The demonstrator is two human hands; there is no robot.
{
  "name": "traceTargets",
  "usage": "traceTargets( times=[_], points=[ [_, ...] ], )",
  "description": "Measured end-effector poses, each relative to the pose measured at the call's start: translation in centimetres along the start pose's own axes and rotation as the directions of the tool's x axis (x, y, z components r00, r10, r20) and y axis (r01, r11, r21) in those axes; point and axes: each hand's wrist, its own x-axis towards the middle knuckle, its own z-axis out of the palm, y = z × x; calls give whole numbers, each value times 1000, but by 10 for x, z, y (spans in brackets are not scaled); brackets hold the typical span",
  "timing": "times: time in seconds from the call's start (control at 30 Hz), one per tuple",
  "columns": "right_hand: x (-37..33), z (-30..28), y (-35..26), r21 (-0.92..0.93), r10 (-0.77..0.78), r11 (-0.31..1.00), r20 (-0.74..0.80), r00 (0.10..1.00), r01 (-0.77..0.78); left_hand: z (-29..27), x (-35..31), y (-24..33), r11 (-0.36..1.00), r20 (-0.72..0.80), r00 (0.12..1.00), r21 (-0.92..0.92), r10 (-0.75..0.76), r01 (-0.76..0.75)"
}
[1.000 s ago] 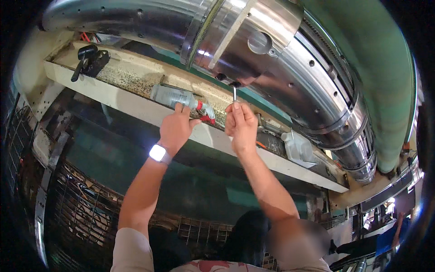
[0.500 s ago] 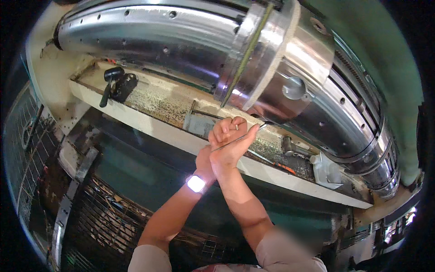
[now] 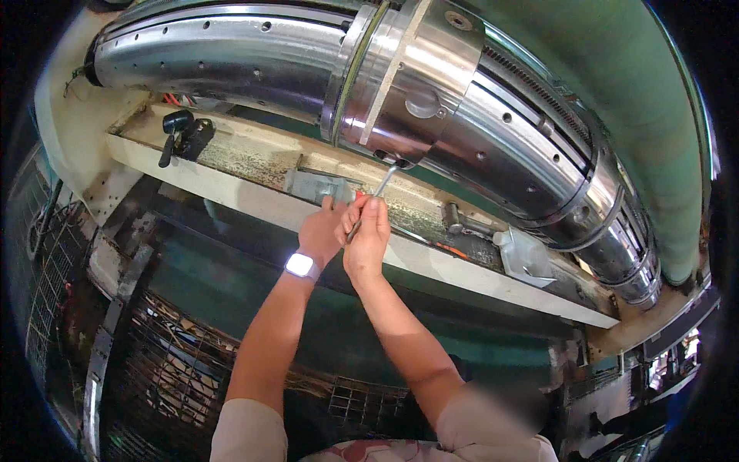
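Note:
My right hand [image 3: 366,236] is closed around a thin metal hex key [image 3: 384,182]. Its far end meets the underside of a polished steel collar [image 3: 419,65], at a dark hole [image 3: 385,156] there. Close beside it on the left is my left hand [image 3: 318,231], with a lit watch on the wrist. The left fingers are partly hidden behind the right hand, so whether they grip anything is unclear. The collar sits around a long shiny cylinder [image 3: 231,58] with small holes along it.
Below the cylinder runs a cream trough [image 3: 192,181]. On it are a black-handled tool [image 3: 175,132], a clear plastic container [image 3: 524,256], a hammer-like metal tool [image 3: 456,219] and an orange-tipped rod [image 3: 452,250]. A large green roller [image 3: 608,100] lies beyond. Wire mesh [image 3: 58,254] stands left.
Both hands have moved slightly left in view. My right hand has turned, and the hex key now points up to the collar's hole instead of lying across the palm. The view has shifted too.

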Motion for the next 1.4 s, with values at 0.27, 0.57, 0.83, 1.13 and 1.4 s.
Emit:
traceTargets(
  times=[0.27,0.57,0.83,1.13,1.4],
  points=[
    [3,-64,-72,-728,34,685,-14,999,-34,6,-2,-6,999,-156,987,38,23,-18],
    [31,-68,-110,-951,-51,205,224,973,230,6,-5,-6,999,-196,980,29,23,-18],
    [35,-62,-115,-944,14,207,265,964,256,7,-5,-9,998,-191,981,57,38,-28],
    [54,-64,-143,-956,125,62,293,948,287,10,-4,-10,995,-190,981,98,39,-21],
    [61,-41,-166,-887,146,-343,275,950,310,11,-4,-8,997,-183,982,72,55,-42]
  ],
)
